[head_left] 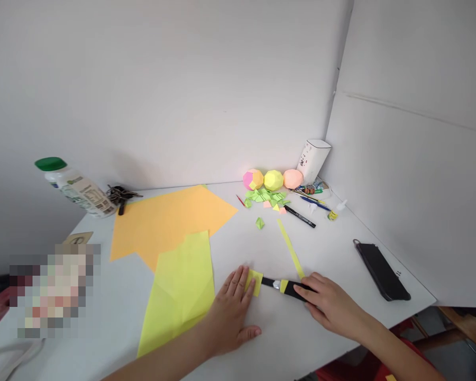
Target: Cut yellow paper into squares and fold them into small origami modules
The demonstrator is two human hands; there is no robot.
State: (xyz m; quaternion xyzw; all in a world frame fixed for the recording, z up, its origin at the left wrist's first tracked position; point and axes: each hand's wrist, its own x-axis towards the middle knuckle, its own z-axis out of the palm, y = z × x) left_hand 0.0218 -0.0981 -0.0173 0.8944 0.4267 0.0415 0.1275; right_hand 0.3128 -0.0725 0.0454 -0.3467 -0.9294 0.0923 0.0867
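My left hand (230, 312) lies flat on the white table (329, 248), fingers stretched out, pressing on a small yellow paper piece (254, 281). My right hand (328, 306) is closed round a black and yellow utility knife (282, 286), whose tip touches the small piece. A thin yellow paper strip (290, 247) lies just beyond the knife. A large yellow sheet (182, 288) rests to the left of my left hand, partly over an orange sheet (170, 217).
Three folded paper balls (273, 180), a heap of green paper pieces (265, 197), pens (300, 216) and a white box (313, 159) sit in the far corner. A black phone (381, 271) lies at the right. A green-capped bottle (77, 188) and keys (121, 194) are at the left.
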